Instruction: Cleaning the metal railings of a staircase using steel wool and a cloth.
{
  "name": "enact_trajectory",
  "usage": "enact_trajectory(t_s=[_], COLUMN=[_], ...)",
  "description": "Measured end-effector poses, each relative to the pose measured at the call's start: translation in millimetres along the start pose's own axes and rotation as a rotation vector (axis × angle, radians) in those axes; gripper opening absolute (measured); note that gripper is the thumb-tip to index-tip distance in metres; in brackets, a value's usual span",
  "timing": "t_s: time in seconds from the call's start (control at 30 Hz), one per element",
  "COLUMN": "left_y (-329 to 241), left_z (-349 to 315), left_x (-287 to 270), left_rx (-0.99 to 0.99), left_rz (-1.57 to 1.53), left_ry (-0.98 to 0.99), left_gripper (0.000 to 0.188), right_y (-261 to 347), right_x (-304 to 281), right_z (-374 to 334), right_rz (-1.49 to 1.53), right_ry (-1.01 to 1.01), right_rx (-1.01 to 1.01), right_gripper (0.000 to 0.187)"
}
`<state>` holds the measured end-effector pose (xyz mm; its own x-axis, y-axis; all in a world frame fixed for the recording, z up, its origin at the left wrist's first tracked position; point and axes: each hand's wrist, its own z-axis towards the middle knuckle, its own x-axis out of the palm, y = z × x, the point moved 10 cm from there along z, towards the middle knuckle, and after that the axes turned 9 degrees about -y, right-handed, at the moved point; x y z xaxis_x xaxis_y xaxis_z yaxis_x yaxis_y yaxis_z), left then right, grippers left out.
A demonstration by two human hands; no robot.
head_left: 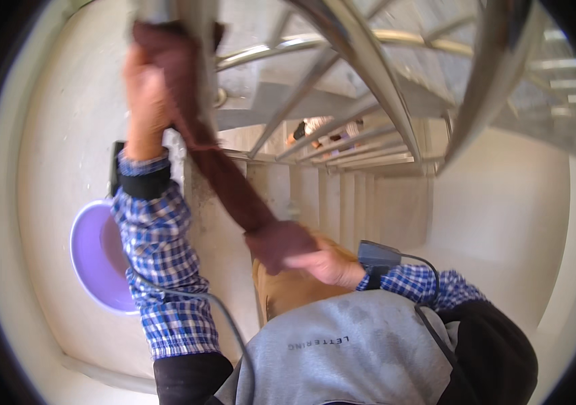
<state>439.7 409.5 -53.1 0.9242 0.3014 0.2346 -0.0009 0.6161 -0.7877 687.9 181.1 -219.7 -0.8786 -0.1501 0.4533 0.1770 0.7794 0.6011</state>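
A dark maroon cloth [234, 185] runs slantwise from the upper left down to the middle. Its upper part lies against a thick, shiny metal post [202, 74] of the stair railing. My left hand [148, 101], smeared by motion, holds the cloth to the side of that post, its fingers partly hidden by the fabric. Lower down, in front of my body, my right hand [332, 263] is closed around the bunched other end. Between the two hands the cloth hangs in a twisted strip.
A purple plastic basin [89, 250] stands on the floor beside my left forearm. Metal handrails and bars [376, 61] curve across the top. Stairs [328, 202] descend ahead, with another person [325, 128] partly visible below through the bars. A dark cable [231, 317] runs along my left arm.
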Motion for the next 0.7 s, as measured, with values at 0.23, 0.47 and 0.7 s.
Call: enact_trajectory(t_s=[0.23, 0.47, 0.7], left_y=[27.7, -8.2, 75.9], left_z=[-34.3, -27.5, -72.9], left_x=[-52.6, -76.5, -134.0], left_rx=[-0.479, 0.099, -0.074], left_rz=[0.134, 0.358, 0.481], left_ry=[-0.201, -0.292, -0.381], left_gripper=[0.046, 0.036, 0.044], right_y=[-24.3, 10.5, 13.4], right_x=[9.8, 4.1, 12.7], right_z=[2.3, 9.7, 8.3], right_rz=[-0.079, -0.032, 0.179], right_ry=[0.079, 0.027, 0.145], right_rx=[-0.053, -0.088, -0.034], right_gripper=[0.041, 0.037, 0.04])
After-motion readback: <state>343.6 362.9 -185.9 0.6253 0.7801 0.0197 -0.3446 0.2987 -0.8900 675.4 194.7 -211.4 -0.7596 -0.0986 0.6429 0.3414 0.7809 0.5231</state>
